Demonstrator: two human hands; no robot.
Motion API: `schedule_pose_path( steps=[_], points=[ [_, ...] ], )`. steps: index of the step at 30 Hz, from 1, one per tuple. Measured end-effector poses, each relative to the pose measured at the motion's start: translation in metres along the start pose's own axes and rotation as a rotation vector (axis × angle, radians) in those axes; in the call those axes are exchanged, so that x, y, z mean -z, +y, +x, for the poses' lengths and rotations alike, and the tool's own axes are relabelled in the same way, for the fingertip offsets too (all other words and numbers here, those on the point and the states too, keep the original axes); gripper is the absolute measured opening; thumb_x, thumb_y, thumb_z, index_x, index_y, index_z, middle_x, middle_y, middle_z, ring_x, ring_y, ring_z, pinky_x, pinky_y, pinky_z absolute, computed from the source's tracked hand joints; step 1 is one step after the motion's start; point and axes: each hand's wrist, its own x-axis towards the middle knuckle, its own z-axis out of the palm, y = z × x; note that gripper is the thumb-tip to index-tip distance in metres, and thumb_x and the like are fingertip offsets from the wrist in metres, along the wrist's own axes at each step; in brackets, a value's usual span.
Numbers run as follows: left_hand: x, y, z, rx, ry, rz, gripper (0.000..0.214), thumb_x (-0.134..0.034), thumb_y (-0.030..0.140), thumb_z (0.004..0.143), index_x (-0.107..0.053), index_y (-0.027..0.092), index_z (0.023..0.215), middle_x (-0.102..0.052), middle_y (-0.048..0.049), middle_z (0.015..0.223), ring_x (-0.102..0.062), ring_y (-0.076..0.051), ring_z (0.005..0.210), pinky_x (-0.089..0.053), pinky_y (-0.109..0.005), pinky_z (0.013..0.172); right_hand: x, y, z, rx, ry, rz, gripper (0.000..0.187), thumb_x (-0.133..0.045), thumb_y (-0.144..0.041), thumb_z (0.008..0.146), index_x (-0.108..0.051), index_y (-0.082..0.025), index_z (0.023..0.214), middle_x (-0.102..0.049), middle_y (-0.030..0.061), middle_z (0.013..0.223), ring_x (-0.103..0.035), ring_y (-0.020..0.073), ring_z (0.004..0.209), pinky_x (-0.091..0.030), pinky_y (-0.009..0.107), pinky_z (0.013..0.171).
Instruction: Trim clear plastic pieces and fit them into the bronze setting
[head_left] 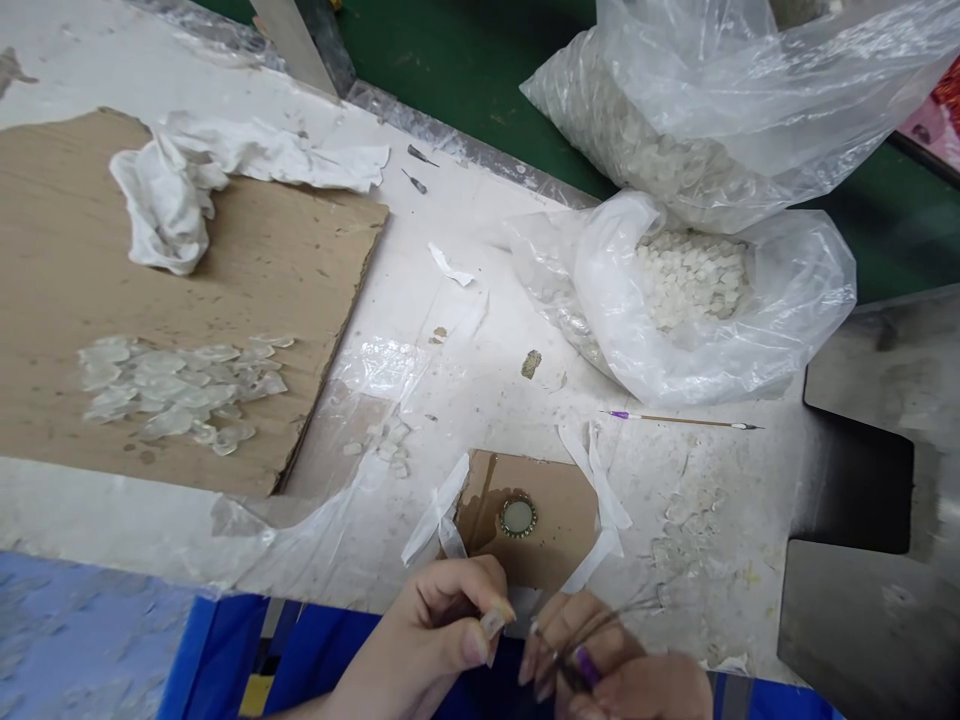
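Left hand (427, 635) pinched shut, thumb against fingers, pale sliver at tips, flake or nail, cannot tell. Right hand (592, 665) curled closed on dark wire strands (604, 622) with purple-banded shaft. Both hands just short of taped cardboard piece (562, 500) on bench (637, 470), crown cap (517, 517) lying at its centre. Fine brush (679, 419) lay beyond. Translucent flakes (172, 390) on cardboard sheet (75, 250); white chips (690, 280) in plastic bag (795, 300). Steady handling likely wants wrists braced, pinch kept near strand tips.
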Motion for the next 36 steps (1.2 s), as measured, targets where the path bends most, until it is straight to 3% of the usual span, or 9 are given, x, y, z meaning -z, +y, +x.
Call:
schedule_pose_path(
  steps=[2,4,6,12,17,22,29,36],
  points=[
    [0.004,0.000,0.001,-0.037,0.002,0.019,0.028,-0.099,0.049,0.063,-0.086,0.025,0.065,-0.051,0.0037,0.061,-0.042,-0.012,0.059,-0.032,-0.026,0.061,0.006,0.003,0.003,0.026,0.030,-0.176,0.009,-0.047,-0.029,0.109,-0.050,-0.029,0.100,-0.049,-0.0064,0.062,-0.052,0.0134,0.042,-0.048,0.022,0.037],
    [0.006,-0.001,0.001,-0.041,-0.011,-0.008,0.028,-0.097,0.050,0.065,-0.086,0.025,0.065,-0.048,0.0045,0.060,-0.037,-0.012,0.058,-0.030,-0.026,0.061,0.014,0.009,0.006,-0.005,-0.037,-0.387,0.007,-0.055,-0.024,0.107,-0.056,-0.025,0.100,-0.065,-0.0008,0.073,-0.063,0.0147,0.053,-0.055,0.023,0.045],
    [0.007,-0.002,0.001,-0.020,-0.027,-0.048,0.027,-0.097,0.049,0.067,-0.085,0.024,0.065,-0.047,0.0050,0.059,-0.034,-0.012,0.058,-0.029,-0.026,0.060,0.020,0.016,0.008,0.002,-0.089,-0.475,0.006,-0.060,-0.023,0.105,-0.060,-0.024,0.099,-0.071,0.0004,0.077,-0.068,0.0146,0.056,-0.056,0.023,0.048],
    [0.008,-0.001,0.001,-0.001,0.014,-0.088,0.028,-0.097,0.047,0.067,-0.084,0.022,0.066,-0.047,0.0054,0.059,-0.028,-0.011,0.056,-0.031,-0.024,0.059,0.016,0.026,0.013,0.108,-0.170,-0.549,0.013,-0.053,-0.017,0.107,-0.057,-0.025,0.096,-0.062,-0.0059,0.063,-0.060,0.0129,0.045,-0.049,0.023,0.042],
    [-0.001,0.004,0.000,-0.015,0.092,-0.094,0.037,-0.099,0.052,0.059,-0.080,0.021,0.058,-0.045,0.0063,0.056,-0.022,-0.011,0.054,-0.028,-0.024,0.055,0.014,0.024,0.014,0.145,-0.189,-0.581,0.016,-0.054,-0.010,0.104,-0.055,-0.024,0.095,-0.059,-0.0065,0.062,-0.057,0.0126,0.044,-0.044,0.023,0.041],
    [-0.005,0.005,0.000,0.003,0.100,-0.092,0.037,-0.099,0.051,0.061,-0.080,0.021,0.058,-0.045,0.0059,0.057,-0.021,-0.010,0.055,-0.027,-0.024,0.055,0.016,0.023,0.015,0.139,-0.212,-0.551,0.019,-0.054,-0.006,0.100,-0.054,-0.025,0.095,-0.058,-0.0059,0.062,-0.056,0.0135,0.045,-0.043,0.024,0.042],
    [0.009,-0.004,0.005,-0.026,-0.054,-0.110,0.027,-0.096,0.048,0.068,-0.085,0.023,0.069,-0.045,0.0064,0.057,-0.022,-0.009,0.052,-0.024,-0.023,0.052,0.015,0.022,0.015,0.099,-0.212,-0.512,0.019,-0.053,-0.007,0.099,-0.054,-0.025,0.094,-0.059,-0.0058,0.064,-0.056,0.0132,0.047,-0.044,0.023,0.043],
    [0.000,0.001,0.001,-0.003,0.058,-0.096,0.030,-0.098,0.047,0.065,-0.083,0.021,0.062,-0.046,0.0060,0.057,-0.023,-0.010,0.055,-0.026,-0.023,0.054,0.017,0.017,0.015,0.054,-0.192,-0.497,0.017,-0.055,-0.010,0.100,-0.055,-0.026,0.096,-0.060,-0.0057,0.064,-0.059,0.0143,0.048,-0.047,0.024,0.045]
  ],
)
